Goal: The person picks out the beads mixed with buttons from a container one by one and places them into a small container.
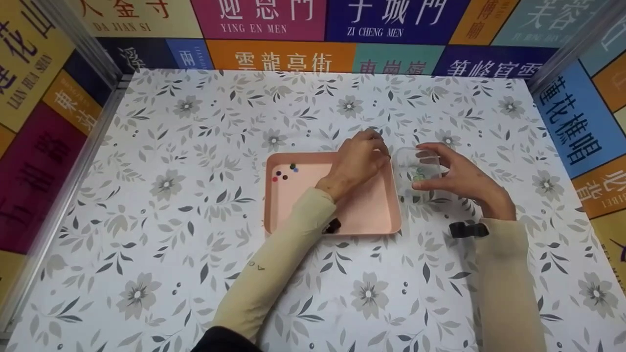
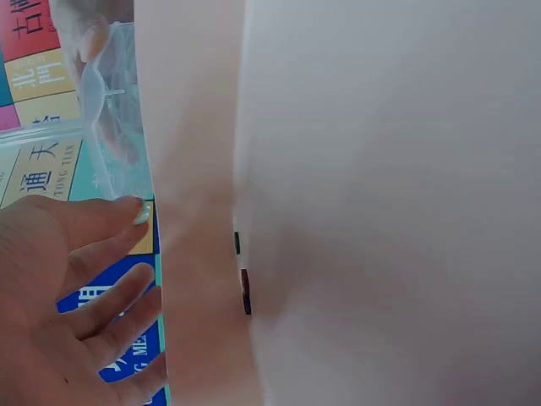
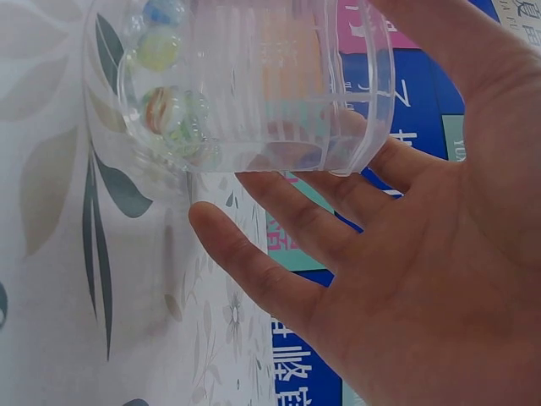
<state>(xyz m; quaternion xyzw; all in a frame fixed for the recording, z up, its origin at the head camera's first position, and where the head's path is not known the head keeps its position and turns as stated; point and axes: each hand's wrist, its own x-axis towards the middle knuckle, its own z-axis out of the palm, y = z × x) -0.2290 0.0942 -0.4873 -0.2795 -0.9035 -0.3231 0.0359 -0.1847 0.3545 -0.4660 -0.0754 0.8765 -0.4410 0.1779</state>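
A clear plastic container (image 1: pixel 405 159) stands just right of a pink tray (image 1: pixel 371 210). My right hand (image 1: pixel 462 173) holds it, thumb on the near side and fingers at the far side. Glass marbles (image 3: pixel 176 112) lie low in it; one is blue, one yellow-green, and one has an orange swirl. My left hand (image 1: pixel 357 159) reaches over the tray's right part, fingertips close to the container's rim. In the left wrist view its fingers (image 2: pixel 110 304) are loosely bent beside the tray wall, with nothing seen gripped. Several small round coloured pieces (image 1: pixel 285 177) lie in the tray's far left corner.
The tray sits on a table (image 1: pixel 195 274) covered in white floral cloth. Colourful printed panels (image 1: pixel 274 19) stand along the back and both sides. A black wrist device (image 1: pixel 468 230) juts from the right sleeve.
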